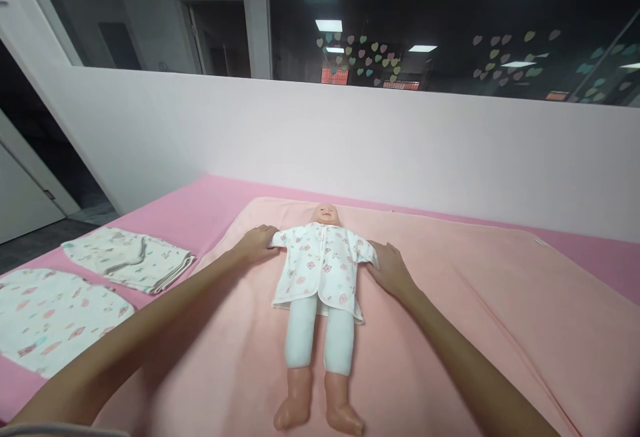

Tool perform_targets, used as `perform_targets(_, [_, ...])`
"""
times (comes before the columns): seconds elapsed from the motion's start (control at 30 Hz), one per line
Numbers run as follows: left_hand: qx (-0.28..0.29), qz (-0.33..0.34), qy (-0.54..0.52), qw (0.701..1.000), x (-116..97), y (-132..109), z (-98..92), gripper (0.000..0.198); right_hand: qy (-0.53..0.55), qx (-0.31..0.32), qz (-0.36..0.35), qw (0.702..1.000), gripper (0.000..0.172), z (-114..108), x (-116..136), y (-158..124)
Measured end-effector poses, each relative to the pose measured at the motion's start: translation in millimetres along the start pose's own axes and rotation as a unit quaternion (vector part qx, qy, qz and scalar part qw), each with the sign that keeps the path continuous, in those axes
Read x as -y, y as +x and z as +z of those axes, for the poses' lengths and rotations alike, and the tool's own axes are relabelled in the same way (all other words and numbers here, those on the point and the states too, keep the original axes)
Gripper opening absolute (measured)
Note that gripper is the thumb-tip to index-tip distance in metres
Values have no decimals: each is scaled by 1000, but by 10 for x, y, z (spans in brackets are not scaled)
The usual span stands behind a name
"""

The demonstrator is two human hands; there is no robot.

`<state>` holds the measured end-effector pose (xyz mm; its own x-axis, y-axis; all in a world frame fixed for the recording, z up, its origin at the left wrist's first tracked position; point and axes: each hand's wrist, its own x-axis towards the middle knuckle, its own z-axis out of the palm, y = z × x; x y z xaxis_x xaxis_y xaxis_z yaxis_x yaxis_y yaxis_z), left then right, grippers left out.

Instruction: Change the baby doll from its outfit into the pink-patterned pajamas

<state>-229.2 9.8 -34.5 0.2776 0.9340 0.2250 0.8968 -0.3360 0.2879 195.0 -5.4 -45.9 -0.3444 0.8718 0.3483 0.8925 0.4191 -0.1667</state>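
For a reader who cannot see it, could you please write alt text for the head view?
A baby doll in a printed top lies face up on a peach blanket, with the left hand and right hand resting at its sleeves. Folded cloths lie to the left on the pink bed.

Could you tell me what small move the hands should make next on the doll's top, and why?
Probably draw each sleeve cuff gently outward. The left hand and right hand already rest at the sleeve ends of the doll, whose printed top lies buttoned but slightly rumpled on the pink towel.
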Motion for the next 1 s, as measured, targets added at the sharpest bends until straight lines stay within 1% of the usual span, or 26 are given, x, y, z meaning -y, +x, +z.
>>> perform_targets(0.07, [-3,-2,7,1000,64,119,13,45,-8,-6,-4,1000,45,4,-65,87])
perform_targets(0.13, [-15,-11,15,1000,174,125,35,46,-17,-13,1,1000,46,-3,-165,60])
perform_targets(0.27, [-25,-27,26,999,532,-50,113,43,-28,-10,37,999,53,28,-471,-194])
perform_targets(0.4, [-27,-16,51,998,889,-245,163,56,-15,26,100,995,64,91,-832,-403])
perform_targets(0.47, [-24,-15,86,996,984,-320,153,60,-33,53,120,991,71,86,-937,-452])
perform_targets(0.53, [-31,-24,134,990,978,-406,113,60,-80,64,134,986,76,44,-920,-517])
perform_targets(0.6, [-52,-30,168,984,842,-526,45,58,-120,44,128,984,74,-26,-746,-638])
perform_targets(0.63, [-61,-22,169,983,721,-599,5,57,-126,26,112,985,71,-66,-601,-720])
perform_targets(0.7, [-61,26,129,989,386,-754,-67,53,-83,4,26,996,62,-141,-225,-898])
perform_targets(0.73, [-40,70,88,993,189,-823,-92,51,-45,5,-21,999,58,-170,-15,-976])
perform_targets(0.77, [-18,107,45,993,-13,-879,-103,50,-4,2,-47,999,55,-188,195,-1033])
perform_targets(0.8, [-13,123,9,992,-205,-919,-99,49,39,10,-56,998,52,-194,392,-1065])
perform_targets(0.83, [-7,131,-15,991,-374,-940,-78,46,81,26,-51,995,46,-187,565,-1070])
perform_targets(0.9, [-2,122,-39,992,-608,-944,0,37,139,55,-4,989,25,-145,814,-1017])
perform_targets(0.93, [0,117,-39,992,-663,-939,49,31,154,67,23,985,15,-120,882,-978])
perform_targets(1.0, [-13,119,-23,993,-667,-954,134,22,166,75,61,981,4,-90,918,-926])
